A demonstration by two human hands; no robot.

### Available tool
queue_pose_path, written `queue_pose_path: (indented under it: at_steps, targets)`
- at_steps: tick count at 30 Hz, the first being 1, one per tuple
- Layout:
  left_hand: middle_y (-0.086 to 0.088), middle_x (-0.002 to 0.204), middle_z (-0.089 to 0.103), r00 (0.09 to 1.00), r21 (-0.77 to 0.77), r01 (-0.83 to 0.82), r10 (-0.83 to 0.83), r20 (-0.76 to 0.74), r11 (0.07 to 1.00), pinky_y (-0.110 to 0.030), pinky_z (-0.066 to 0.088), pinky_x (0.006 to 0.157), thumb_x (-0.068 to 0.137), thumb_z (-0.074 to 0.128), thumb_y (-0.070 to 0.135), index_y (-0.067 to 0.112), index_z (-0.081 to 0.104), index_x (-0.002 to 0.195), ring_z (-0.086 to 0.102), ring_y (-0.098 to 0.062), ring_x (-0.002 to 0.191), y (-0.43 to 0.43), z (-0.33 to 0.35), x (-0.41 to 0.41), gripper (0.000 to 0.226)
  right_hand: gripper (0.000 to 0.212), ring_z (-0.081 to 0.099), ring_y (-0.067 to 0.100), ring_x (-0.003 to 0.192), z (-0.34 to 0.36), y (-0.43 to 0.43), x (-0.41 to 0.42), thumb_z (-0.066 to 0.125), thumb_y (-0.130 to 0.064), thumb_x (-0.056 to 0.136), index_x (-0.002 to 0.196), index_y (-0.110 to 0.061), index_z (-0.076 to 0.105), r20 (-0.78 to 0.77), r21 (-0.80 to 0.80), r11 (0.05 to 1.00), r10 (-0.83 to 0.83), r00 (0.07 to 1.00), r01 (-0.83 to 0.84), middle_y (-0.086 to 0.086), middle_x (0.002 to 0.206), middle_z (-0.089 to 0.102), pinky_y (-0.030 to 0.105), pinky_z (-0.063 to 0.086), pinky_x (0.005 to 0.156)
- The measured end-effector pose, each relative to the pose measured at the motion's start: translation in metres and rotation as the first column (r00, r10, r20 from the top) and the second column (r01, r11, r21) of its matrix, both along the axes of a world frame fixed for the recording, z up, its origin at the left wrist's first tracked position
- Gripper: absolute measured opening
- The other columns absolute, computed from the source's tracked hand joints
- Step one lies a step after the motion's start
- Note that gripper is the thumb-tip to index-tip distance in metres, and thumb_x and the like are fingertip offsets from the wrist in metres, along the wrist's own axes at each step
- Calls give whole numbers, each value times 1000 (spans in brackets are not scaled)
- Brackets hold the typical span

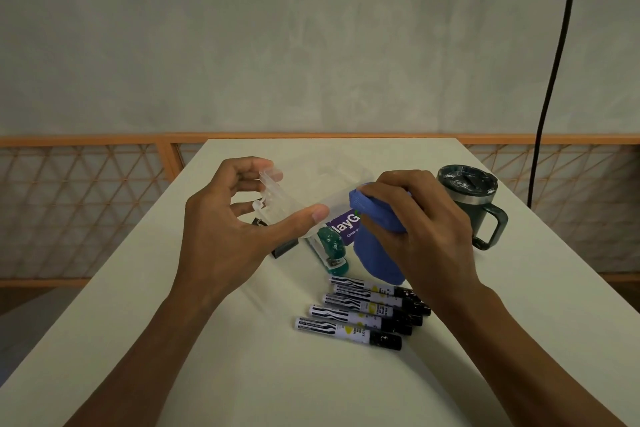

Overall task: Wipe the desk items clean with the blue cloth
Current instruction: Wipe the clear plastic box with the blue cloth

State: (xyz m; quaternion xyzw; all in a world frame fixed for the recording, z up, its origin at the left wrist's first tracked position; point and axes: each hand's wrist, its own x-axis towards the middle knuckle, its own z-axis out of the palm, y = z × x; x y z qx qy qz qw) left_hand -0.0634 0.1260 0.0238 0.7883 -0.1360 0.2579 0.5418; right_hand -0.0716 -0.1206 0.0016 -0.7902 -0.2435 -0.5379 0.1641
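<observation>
My left hand (pixel 225 229) grips a clear plastic bottle (pixel 311 198) with a purple label, held on its side above the white desk (pixel 242 374); the thumb lies along its body and the fingers curl near its cap end. My right hand (pixel 422 232) holds the blue cloth (pixel 375 253), bunched, and presses it against the bottle's other end. Part of the cloth hangs down below the hand. Under the bottle lies a green stapler (pixel 330 248) with white specks.
Several black-and-white markers (pixel 360 310) lie in a row in front of the hands. A dark speckled mug (pixel 471 201) with a lid and handle stands at the right. A small black clip (pixel 284 248) lies left of the stapler. A black cable (pixel 554 62) hangs at right.
</observation>
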Motion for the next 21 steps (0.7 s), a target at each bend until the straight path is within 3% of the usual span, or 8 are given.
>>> queue_pose_path:
  at_steps: [6,13,17,21]
  targets:
    - [14,123,73,1000,7,-16,16,-3,1000,-40,63,96,62,92,62,29,65,128,69,-14,116,0,-1,1,79,32,58,27,102,-5,12,1,74,-22,99,117,5,73,-14,-47,997,59,998,-60,18,113,67,32,49,89]
    - [10,121,75,998,-51,-31,28,-63,998,-38,63,95,64,95,52,25,68,126,70,-14,113,-4,0,2,73,32,58,28,103,-6,8,1,81,-18,95,116,4,75,-39,-16,999,37,999,-38,19,112,70,30,45,92]
    - [12,120,75,997,-46,-43,40,-62,998,-32,63,92,63,94,54,24,69,125,69,-12,111,-5,-1,3,73,31,57,27,102,-7,9,3,82,-18,94,115,4,74,-54,-28,999,36,998,-37,18,112,68,33,47,89]
    - [12,121,74,998,-13,-43,42,-46,999,-36,64,95,65,96,59,24,67,127,70,-12,111,-4,-3,3,76,30,57,28,103,-5,8,3,80,-17,95,117,3,74,-53,-32,999,38,998,-40,18,113,69,35,48,88]
